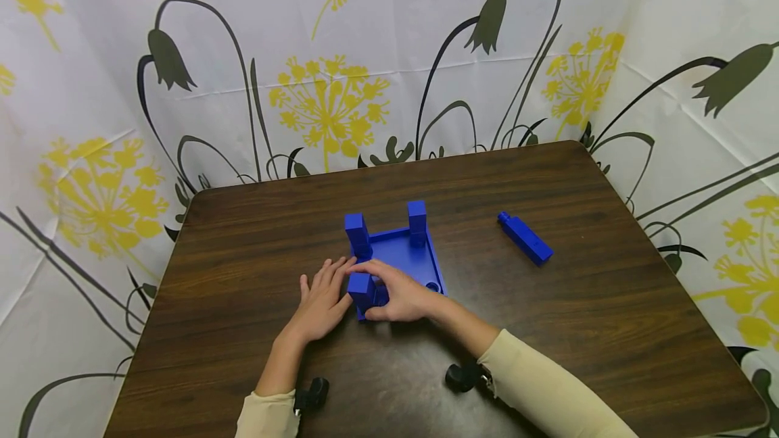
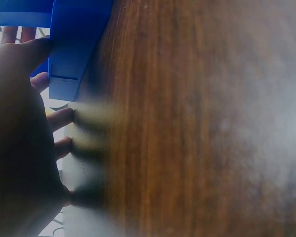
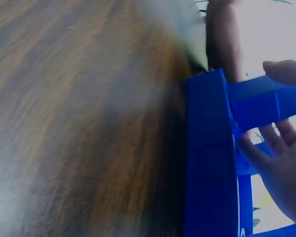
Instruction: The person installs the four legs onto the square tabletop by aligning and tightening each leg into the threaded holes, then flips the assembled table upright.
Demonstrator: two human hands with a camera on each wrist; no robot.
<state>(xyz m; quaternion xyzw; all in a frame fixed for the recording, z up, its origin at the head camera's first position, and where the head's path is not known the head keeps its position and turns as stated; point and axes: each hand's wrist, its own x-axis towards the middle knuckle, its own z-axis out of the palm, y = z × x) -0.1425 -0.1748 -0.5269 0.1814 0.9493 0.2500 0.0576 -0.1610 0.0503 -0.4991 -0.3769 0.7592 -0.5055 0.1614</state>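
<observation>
A blue square base (image 1: 406, 254) with raised edges lies on the table, three square blue legs rising from its corners. My right hand (image 1: 402, 295) grips the near left leg (image 1: 362, 289) between thumb and fingers. Flat beside the base's left side, my left hand (image 1: 319, 308) has its fingers stretched out and its fingertips right at the edge. Behind stand the far left leg (image 1: 358, 234) and the far right leg (image 1: 417, 223). A round socket (image 1: 433, 286) shows at the near right corner. In the left wrist view, the left thumb (image 2: 38, 50) overlaps the blue plastic.
On the right of the dark wooden table (image 1: 608, 303) lies a loose blue leg (image 1: 527, 240) with a threaded-looking peg at one end. A floral curtain (image 1: 365, 32) hangs behind the table. Black wrist cameras sit under both cream sleeves (image 1: 535, 377).
</observation>
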